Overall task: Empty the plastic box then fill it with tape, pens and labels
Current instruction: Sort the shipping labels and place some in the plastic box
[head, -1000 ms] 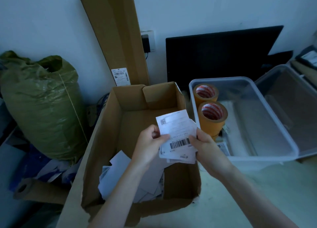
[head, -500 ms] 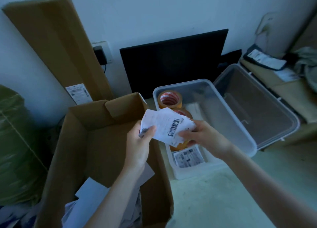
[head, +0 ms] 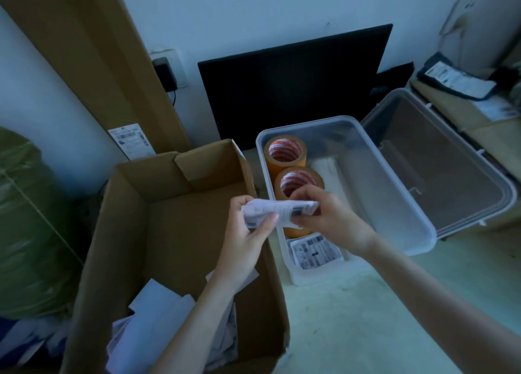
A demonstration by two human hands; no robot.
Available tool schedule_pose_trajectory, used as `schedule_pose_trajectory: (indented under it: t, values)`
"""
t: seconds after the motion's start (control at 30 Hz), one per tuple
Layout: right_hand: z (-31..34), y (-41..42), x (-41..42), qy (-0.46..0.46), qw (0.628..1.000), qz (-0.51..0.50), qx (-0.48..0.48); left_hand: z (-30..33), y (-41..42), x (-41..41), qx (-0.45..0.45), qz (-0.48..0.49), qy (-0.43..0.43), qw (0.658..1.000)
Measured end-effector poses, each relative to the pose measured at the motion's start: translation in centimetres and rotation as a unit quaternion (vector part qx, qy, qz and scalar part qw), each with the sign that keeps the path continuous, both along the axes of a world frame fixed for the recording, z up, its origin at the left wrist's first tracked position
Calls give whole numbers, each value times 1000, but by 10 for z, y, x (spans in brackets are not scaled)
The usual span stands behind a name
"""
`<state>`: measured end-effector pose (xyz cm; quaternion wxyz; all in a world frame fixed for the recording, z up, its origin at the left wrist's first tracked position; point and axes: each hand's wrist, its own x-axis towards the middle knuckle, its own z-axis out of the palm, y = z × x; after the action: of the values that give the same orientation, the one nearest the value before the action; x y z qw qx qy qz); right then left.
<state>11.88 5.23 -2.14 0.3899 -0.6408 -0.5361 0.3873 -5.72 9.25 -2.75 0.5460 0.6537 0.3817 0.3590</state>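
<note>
The clear plastic box (head: 406, 218) stands on the floor right of centre. Two orange tape rolls (head: 284, 154) sit at its left end, and a barcode label (head: 315, 251) lies flat at its near left corner. A small stack of white labels (head: 277, 211) is held nearly flat over the box's left rim. My left hand (head: 248, 238) grips the stack's left end and my right hand (head: 329, 218) pinches its right end above the nearer tape roll.
An open cardboard box (head: 118, 232) with loose papers (head: 160, 317) stands left of the plastic box. The box's clear lid (head: 451, 170) lies open to the right. A black panel (head: 293, 80) and a tall flat carton (head: 93, 58) lean on the wall. A green bag (head: 28, 232) is far left.
Both hands carried the labels from over the cardboard box rightward to the plastic box's left rim and tipped the stack from upright to nearly flat. The view shifted right.
</note>
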Motion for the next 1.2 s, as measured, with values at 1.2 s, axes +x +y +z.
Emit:
schedule_pose_trajectory:
  t: [1.2]
  values:
    - [-48,29,68,-70,958,35,-278,-35,15,-32,-33,26,156,987]
